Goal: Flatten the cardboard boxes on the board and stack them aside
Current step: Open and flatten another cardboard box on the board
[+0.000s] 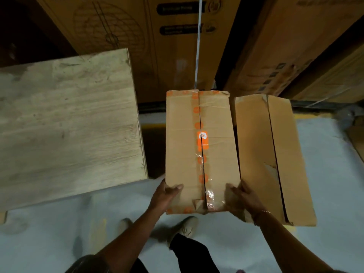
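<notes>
The board (69, 125) was placed at the left. The middle box (183, 146) was held to its right, parted from it by a gap, with the left hand (165, 194) gripped on the near left corner and the right hand (244, 196) on the near right corner. The second box (256, 154) was set just beside it on the right. Large cartons (157, 46) were stood behind all three. A shoe (187, 227) was seen on the floor (49, 233), before the middle box's near edge.
</notes>
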A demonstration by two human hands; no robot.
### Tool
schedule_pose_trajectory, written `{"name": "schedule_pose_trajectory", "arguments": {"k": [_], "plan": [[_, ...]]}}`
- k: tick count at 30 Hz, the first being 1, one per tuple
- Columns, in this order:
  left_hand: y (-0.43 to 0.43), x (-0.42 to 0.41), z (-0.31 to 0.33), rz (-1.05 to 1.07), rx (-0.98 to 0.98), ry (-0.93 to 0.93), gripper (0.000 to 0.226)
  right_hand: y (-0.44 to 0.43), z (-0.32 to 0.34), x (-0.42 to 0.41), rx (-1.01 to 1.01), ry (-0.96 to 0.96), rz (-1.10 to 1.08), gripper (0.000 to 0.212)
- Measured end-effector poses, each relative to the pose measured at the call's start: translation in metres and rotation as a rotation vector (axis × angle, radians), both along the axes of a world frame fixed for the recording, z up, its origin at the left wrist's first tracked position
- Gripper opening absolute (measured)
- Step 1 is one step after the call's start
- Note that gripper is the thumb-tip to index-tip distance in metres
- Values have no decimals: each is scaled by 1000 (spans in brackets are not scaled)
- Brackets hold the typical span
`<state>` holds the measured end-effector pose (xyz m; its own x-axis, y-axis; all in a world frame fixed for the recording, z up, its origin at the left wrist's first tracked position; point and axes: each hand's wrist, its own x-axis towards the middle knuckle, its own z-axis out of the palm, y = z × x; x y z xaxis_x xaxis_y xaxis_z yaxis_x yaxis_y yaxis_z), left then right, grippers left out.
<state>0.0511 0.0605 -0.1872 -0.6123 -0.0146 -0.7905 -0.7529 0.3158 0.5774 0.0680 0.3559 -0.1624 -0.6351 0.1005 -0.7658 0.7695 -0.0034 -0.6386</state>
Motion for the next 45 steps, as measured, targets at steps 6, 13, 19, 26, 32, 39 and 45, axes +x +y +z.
{"name": "schedule_pose_trajectory", "arguments": {"k": [6, 13, 19, 26, 32, 39, 45], "plan": [[7, -14, 59, 163, 80, 247, 51, 10, 41, -13, -31, 126, -35, 58], [1, -42, 127, 143, 172, 476, 64, -1, 141, -40, 4, 357, -47, 46], [-50, -47, 201, 196, 253, 654, 66, -50, 243, -45, 61, 585, 1, 56], [-202, -24, 268, 304, 270, 812, 59, -207, 290, -47, 10, 755, 36, 45], [-351, 22, 277, 465, 166, 859, 53, -358, 271, -54, -125, 700, 185, 50], [-463, 62, 253, 602, 35, 844, 55, -484, 246, -71, -198, 664, 365, 35], [-498, 75, 217, 366, -216, 788, 70, -510, 205, -68, -21, 614, 604, 54]]}}
